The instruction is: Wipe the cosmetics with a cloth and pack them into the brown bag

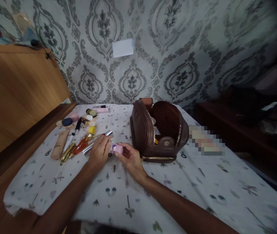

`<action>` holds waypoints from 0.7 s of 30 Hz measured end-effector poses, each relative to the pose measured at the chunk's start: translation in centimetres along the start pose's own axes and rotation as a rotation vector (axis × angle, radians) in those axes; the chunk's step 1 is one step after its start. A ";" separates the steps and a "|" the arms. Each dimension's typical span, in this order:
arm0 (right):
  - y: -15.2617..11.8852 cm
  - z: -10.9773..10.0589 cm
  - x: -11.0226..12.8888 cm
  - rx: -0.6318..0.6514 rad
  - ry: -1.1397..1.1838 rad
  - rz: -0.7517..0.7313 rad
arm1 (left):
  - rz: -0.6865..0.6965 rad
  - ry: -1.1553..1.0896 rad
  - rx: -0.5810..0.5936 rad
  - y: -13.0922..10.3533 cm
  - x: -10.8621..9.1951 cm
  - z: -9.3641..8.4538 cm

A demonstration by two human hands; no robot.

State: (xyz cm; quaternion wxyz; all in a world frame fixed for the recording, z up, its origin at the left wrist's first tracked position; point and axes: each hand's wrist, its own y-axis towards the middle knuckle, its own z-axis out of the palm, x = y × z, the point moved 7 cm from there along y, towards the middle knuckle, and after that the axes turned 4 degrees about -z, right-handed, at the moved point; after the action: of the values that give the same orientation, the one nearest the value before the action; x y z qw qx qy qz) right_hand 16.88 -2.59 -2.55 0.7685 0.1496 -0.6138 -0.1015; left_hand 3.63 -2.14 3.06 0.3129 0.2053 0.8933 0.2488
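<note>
Both of my hands meet over the cloth, left of the brown bag. My right hand [131, 161] pinches a small pink and purple bottle [117, 149] between thumb and fingers. My left hand [99, 151] is closed at the other end of that bottle, its fingertips touching it. A silver tube [87, 150] lies under or beside my left hand; whether that hand also grips it is unclear. The brown bag [142, 130] stands unzipped, with a few small items partly visible inside.
Several cosmetics lie at the left, among them a beige tube [59, 144], a dark-lidded jar [67, 123] and an orange bottle [80, 145]. A wooden cabinet [19, 97] borders the left side. A patterned wall rises behind. Right of the bag lies a blurred flat item [206, 141].
</note>
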 end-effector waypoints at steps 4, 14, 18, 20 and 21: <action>-0.2 0.3 0.4 0.031 0.006 0.032 | -0.030 0.076 0.021 0.3 0.7 0.1; -0.4 0.6 0.5 0.036 0.029 0.067 | -0.234 -0.048 -0.027 0.9 2.7 -0.8; -0.4 1.1 0.7 0.089 0.063 0.090 | -0.286 -0.116 -0.041 0.8 3.1 -0.9; -0.4 1.2 0.6 0.101 0.095 0.113 | -0.328 -0.169 -0.087 0.8 3.4 -1.3; -0.3 1.1 0.6 0.098 0.104 0.124 | -0.358 -0.200 -0.125 0.8 3.8 -1.6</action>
State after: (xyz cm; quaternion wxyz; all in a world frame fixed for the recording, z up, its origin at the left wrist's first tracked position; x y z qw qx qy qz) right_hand 15.96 -3.19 -1.87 0.7959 0.1537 -0.5854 -0.0156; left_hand 0.03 -0.02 2.89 0.4514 0.0474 0.8628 0.2226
